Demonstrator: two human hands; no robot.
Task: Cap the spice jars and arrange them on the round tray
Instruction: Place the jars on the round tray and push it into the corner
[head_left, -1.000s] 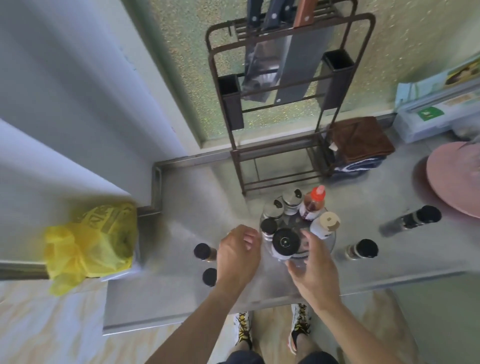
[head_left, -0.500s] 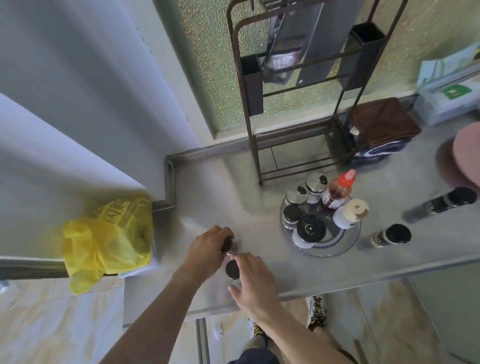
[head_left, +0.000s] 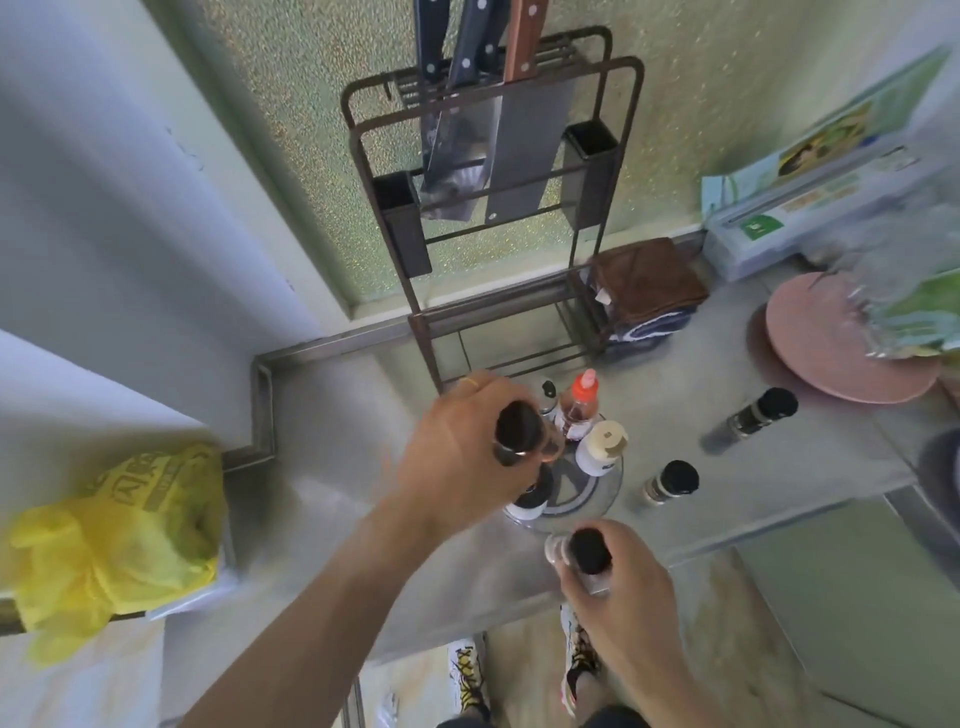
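Over the steel counter (head_left: 332, 415) both hands grasp black-capped jars (left (head_left: 467, 457) above the tray (head_left: 597, 499)).

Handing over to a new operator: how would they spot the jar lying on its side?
Start at the pink plate at the counter's right. Just left of it lies a black-capped jar, cap pointing toward the plate. The other loose black-capped jar, nearer the round tray, stands upright.

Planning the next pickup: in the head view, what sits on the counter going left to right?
Yellow bag → left hand holding a black-capped jar → round tray → upright black-capped jar → lying black-capped jar → pink plate.
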